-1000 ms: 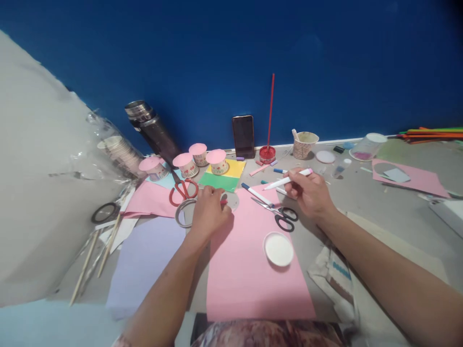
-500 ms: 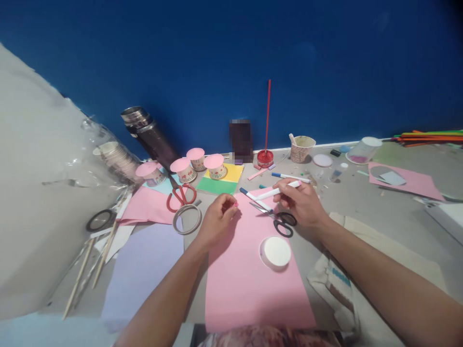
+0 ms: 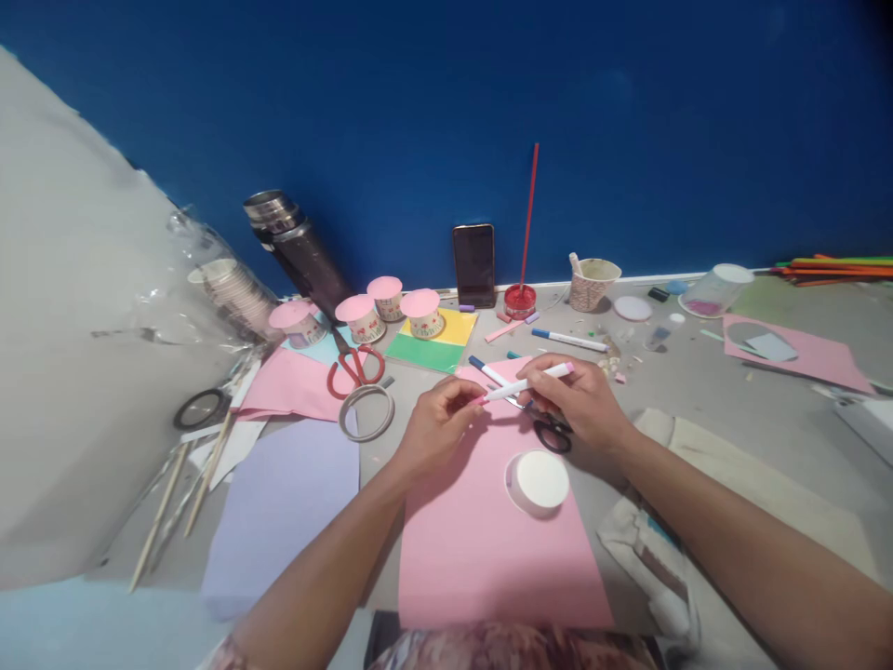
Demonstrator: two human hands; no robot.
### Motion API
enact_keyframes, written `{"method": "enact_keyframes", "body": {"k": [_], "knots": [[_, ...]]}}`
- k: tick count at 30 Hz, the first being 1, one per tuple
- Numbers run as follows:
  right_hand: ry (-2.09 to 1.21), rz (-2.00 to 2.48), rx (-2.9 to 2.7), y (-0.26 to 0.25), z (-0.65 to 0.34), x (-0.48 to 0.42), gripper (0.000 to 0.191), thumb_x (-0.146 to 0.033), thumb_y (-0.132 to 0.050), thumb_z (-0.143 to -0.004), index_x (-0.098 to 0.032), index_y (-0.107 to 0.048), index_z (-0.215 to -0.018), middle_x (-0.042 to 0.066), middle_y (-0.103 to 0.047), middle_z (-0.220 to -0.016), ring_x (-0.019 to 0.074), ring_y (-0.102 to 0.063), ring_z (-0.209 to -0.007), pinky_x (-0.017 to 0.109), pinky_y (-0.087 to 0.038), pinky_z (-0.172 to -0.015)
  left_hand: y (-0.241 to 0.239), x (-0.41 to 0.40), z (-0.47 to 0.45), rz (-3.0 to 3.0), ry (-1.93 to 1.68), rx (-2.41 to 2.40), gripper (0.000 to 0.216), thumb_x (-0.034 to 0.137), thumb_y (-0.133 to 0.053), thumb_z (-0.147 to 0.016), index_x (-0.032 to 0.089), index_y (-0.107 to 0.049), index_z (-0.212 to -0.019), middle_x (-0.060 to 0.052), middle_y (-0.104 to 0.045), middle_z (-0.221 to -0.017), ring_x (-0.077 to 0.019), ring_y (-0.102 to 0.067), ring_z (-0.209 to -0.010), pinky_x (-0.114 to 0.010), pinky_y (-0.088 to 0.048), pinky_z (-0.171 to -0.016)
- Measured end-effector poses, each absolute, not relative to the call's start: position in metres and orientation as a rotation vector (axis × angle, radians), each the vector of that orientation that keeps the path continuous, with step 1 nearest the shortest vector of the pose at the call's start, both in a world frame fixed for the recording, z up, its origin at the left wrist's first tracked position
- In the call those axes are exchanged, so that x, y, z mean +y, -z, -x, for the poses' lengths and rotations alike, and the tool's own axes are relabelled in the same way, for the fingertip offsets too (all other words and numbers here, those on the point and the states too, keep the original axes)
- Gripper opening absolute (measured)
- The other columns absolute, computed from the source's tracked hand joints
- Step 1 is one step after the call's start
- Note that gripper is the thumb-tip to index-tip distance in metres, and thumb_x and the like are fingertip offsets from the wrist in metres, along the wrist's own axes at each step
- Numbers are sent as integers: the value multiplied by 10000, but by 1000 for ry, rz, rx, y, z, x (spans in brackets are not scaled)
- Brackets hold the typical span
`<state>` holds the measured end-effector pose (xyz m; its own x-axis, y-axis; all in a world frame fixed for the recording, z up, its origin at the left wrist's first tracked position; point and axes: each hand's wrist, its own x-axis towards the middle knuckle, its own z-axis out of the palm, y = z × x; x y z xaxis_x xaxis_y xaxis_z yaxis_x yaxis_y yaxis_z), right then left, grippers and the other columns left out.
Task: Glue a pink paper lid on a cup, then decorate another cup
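My right hand (image 3: 576,395) is closed around a white marker (image 3: 526,381) with a pink rear end. The marker slants down to the left, and its front end meets a small pink marker cap (image 3: 480,400) pinched in my left hand's fingers. My left hand (image 3: 439,419) is above the pink paper sheet (image 3: 495,558); fingers partly hide the cap, so I cannot tell how far it is on. Black-handled scissors (image 3: 553,435) lie under my right hand, partly covered. Close by is a blue-capped marker (image 3: 488,369). An upturned paper cup (image 3: 542,482) stands on the sheet.
To the left are red-handled scissors (image 3: 355,368), a tape roll (image 3: 366,412), lilac paper (image 3: 286,512) and several pink-topped cups (image 3: 421,316). Along the wall stand a flask (image 3: 307,256), a phone (image 3: 474,265) and a red pot with a stick (image 3: 520,302). Cloth (image 3: 739,493) lies right.
Both hands have come together. The marker's front end, apart from the pink cap before, now meets it at my left fingertips. The view has shifted slightly.
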<state>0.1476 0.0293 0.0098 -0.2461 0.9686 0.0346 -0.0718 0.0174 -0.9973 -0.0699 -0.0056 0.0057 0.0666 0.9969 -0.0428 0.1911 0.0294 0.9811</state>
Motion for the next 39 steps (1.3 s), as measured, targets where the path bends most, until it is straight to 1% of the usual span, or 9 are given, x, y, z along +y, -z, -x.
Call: {"method": "enact_keyframes", "body": {"k": [7, 13, 19, 23, 25, 28, 32, 35, 39], "knots": [[-1406, 1035, -1410, -8, -148, 30, 346, -512, -771, -844, -168, -766, -874, 53, -762, -687, 105, -509, -504, 241, -395, -457, -6, -8, 67, -1369, -1092, 1290, 139, 298, -762, -827, 188, -820, -889, -30, -707, -798, -137, -607, -686, -273, -495, -658], [-1313, 1010, -1507, -1, -141, 25, 299, -474, -739, -867, -178, -780, -868, 48, -767, -668, 129, -579, -536, 241, -433, -480, 1, -10, 68, -1267, -1183, 1255, 70, 253, -794, -761, 185, -810, -764, -33, -683, -749, -135, -610, -614, -287, -498, -581], [-1369, 975, -1491, -4, -142, 29, 294, -474, -742, -859, -181, -767, -848, 51, -764, -670, 119, -546, -502, 233, -410, -448, -3, -10, 61, -1210, -1151, 1233, 145, 305, -826, -759, 167, -801, -796, -27, -663, -705, -135, -603, -589, -297, -523, -574], [-1303, 1026, -1269, -9, -157, 45, 310, -494, -780, -819, -187, -754, -855, 52, -764, -707, 114, -534, -519, 239, -434, -469, -1, -8, 62, -1120, -1173, 1278, 502, 389, -836, -795, 214, -729, -1254, -82, -747, -1039, -185, -703, -796, -359, -602, -728], [-1188, 1036, -1205, -10, -169, 57, 335, -524, -753, -835, -199, -759, -916, 67, -787, -791, 121, -556, -567, 249, -469, -514, 1, -7, 68, -1137, -1109, 1206, 600, 420, -873, -764, 229, -696, -1304, -124, -726, -1185, -245, -726, -964, -408, -611, -817], [-944, 1251, -1445, -8, -184, 73, 434, -515, -534, -951, -170, -776, -1052, 123, -815, -917, 161, -630, -643, 281, -514, -550, 0, -10, 75, -1306, -862, 913, 722, 468, -945, -681, 268, -694, -1328, -141, -675, -1351, -336, -691, -1185, -499, -554, -1018], [-771, 1429, -1606, 2, -191, 83, 256, -346, -617, -862, -185, -811, -906, 96, -830, -944, 221, -715, -791, 335, -566, -734, -7, -22, 66, -1619, -564, 836, 1088, 418, -1028, -558, 341, -540, -1528, -117, -557, -1547, -378, -527, -1435, -519, -372, -1243], [-645, 1512, -1731, 9, -189, 82, 267, -270, -602, -862, -203, -828, -988, 88, -833, -1088, 276, -737, -1010, 381, -532, -945, -7, -28, 54, -1682, -518, 837, 1031, 406, -1019, -581, 322, -573, -1507, -121, -525, -1576, -370, -482, -1478, -489, -359, -1258], [-537, 1621, -1853, 13, -189, 81, 311, -265, -575, -908, -190, -824, -1080, 112, -828, -1131, 308, -729, -1057, 390, -501, -966, -5, -29, 43, -1675, -602, 828, 688, 382, -953, -687, 291, -726, -1330, -120, -629, -1446, -344, -529, -1428, -468, -382, -1236]]}}
